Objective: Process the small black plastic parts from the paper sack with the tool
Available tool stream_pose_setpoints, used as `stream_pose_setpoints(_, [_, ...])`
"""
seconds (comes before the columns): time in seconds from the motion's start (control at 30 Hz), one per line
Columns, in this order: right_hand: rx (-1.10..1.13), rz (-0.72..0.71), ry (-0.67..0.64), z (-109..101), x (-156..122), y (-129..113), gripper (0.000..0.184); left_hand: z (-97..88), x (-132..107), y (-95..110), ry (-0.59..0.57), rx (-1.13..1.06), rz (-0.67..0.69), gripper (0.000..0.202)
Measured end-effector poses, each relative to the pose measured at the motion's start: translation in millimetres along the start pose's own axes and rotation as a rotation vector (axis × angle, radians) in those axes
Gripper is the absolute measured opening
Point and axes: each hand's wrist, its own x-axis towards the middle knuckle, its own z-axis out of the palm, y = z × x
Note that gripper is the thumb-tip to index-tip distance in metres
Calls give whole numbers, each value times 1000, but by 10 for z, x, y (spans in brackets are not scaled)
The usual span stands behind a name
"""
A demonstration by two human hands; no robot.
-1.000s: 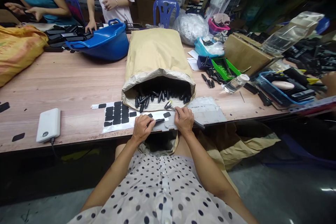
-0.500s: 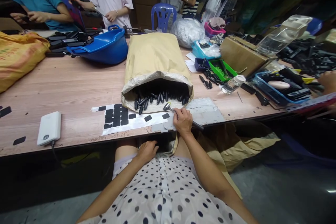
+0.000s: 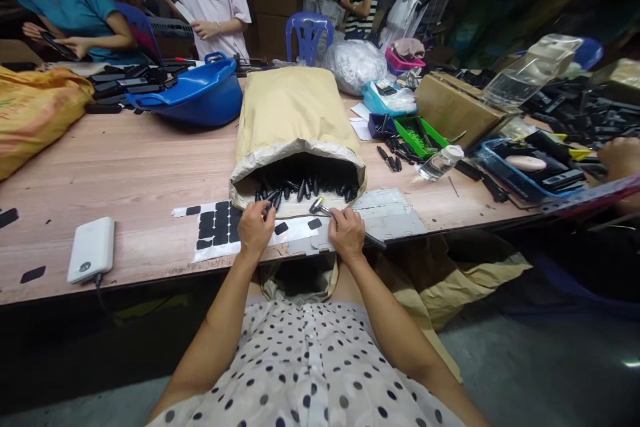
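Observation:
My right hand point(image 3: 347, 232) is closed around a small hammer point(image 3: 317, 206). Its metal head points left toward the bag's mouth, and its dark handle sticks out to the right. At the near left lip of the paper sack point(image 3: 300, 103), my left hand point(image 3: 256, 228) pinches a black tapered part, mostly hidden by the fingers. More black tapered parts point(image 3: 301, 189) lie loose inside the sack's open mouth. Just left of my left hand is a white sheet with black rounded stickers point(image 3: 214, 227). A grey flat board point(image 3: 390, 217) lies under and right of my right hand.
A white power bank point(image 3: 91, 249) with a cable lies left. Behind are a blue basin point(image 3: 200, 97) and a yellow sack point(image 3: 37, 117). To the right stand a green tray point(image 3: 423, 137), a bottle point(image 3: 441, 163) and a blue-rimmed basket point(image 3: 530, 170). An open sack point(image 3: 300, 280) is below the table edge.
My left hand has risen from the lap, above the lower sack, to the mouth of the paper sack and taken hold of a black tapered part. My right hand stays with the hammer.

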Motion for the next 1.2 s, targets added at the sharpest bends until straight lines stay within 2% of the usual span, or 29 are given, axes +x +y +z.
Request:
stream_pose_setpoints(0.07, [1, 6, -6, 1, 1, -5, 28, 34, 180, -20, 15, 107, -99, 22])
stream_pose_setpoints(0.17, [0, 13, -20, 0, 3, -12, 28, 91, 319, 1, -64, 201, -204, 24])
stream_pose_setpoints(0.3, [-2, 11, -45, -12, 5, -19, 29, 100, 357, 8, -102, 198, -233, 18])
stream_pose_setpoints(0.37, [0, 19, -58, -20, 5, -23, 29, 75, 313, -21, -68, 147, -187, 18])
stream_pose_setpoints(0.47, [13, 35, -63, -29, 4, -29, 29, 53, 120, -61, -17, 33, -20, 19])
stream_pose_setpoints(0.6, [27, 47, -71, -35, 3, -29, 30, 120, -265, -57, -148, -46, 151, 19])
stream_pose_setpoints(0.73, [17, 41, -62, -37, 2, -23, 30, 216, -458, -46, -237, -14, 152, 16])
stream_pose_setpoints(0.9, [18, 43, -62, -31, 17, 14, 29, 238, -422, -49, -274, -5, 119, 16])
stream_pose_setpoints(1.07, [102, 57, -88, -86, 23, 31, 29, 259, -419, -42, -252, -17, 99, 17])
stream_pose_setpoints(1.2, [249, 50, -98, -236, -74, -110, 34, 275, -432, -37, -228, -49, 94, 16])
